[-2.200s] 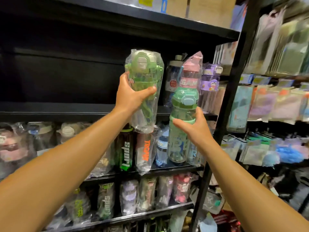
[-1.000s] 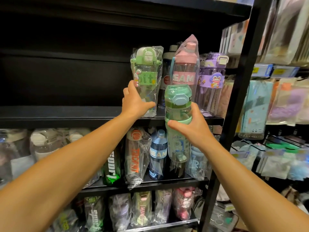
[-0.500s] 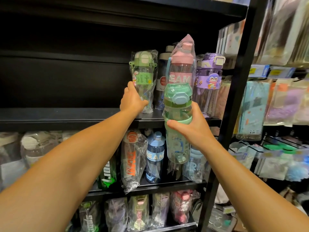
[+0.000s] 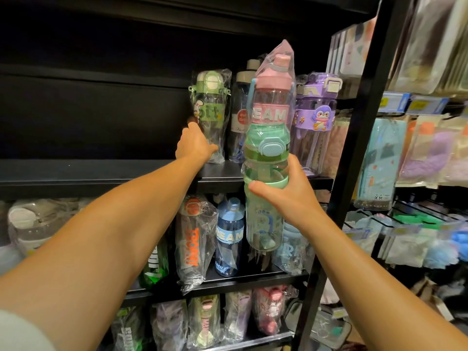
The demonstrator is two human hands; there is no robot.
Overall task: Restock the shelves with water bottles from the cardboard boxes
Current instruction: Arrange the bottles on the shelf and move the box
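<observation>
Wrapped bottle (image 4: 211, 115) now deeper on black shelf (image 4: 101, 173).

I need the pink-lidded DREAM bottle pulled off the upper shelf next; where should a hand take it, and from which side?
Grip the pink-lidded DREAM bottle around its clear body near the lettered band, coming from the front. It stands upright in a loose plastic bag, with a dark bottle and a purple bottle close on either side. The bagged lid looks a slippery hold.
</observation>
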